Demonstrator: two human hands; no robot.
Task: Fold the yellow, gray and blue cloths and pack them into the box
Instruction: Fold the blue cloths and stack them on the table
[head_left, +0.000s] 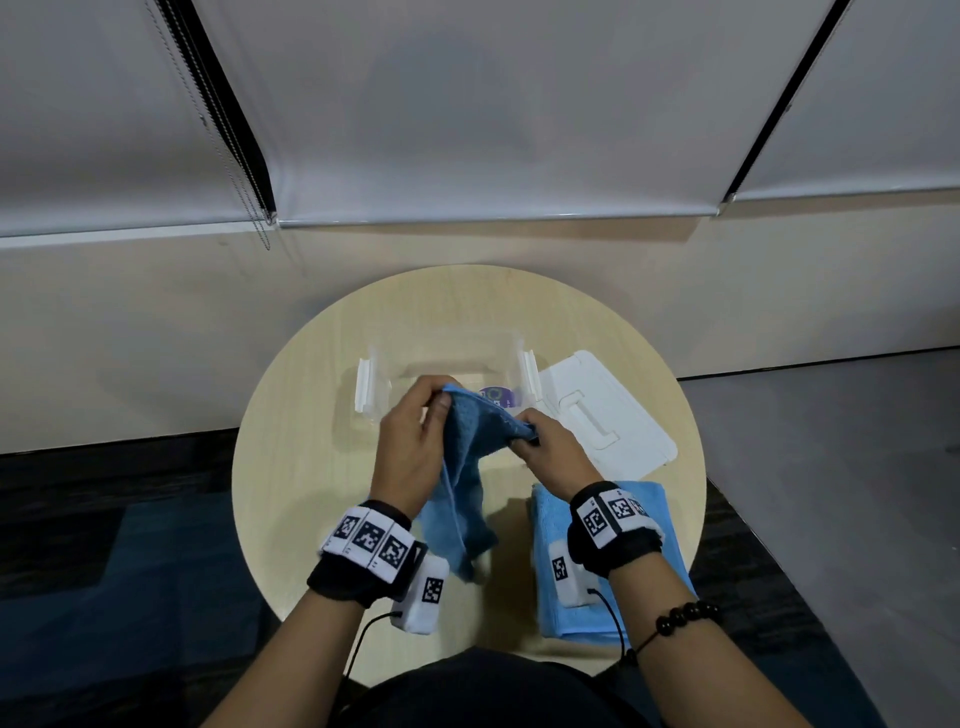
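Note:
I hold a blue cloth up over the round table. My left hand pinches its top left corner. My right hand grips the top edge a little lower and to the right. The cloth hangs down between my wrists, its lower end near the table. Behind my hands stands the clear plastic box, open, with white latches and a purple label inside. A lighter blue cloth lies folded flat under my right wrist. No yellow or gray cloth shows in view.
The white box lid lies flat to the right of the box. The round wooden table stands by a wall with blinds. Dark carpet lies to the left, grey floor to the right.

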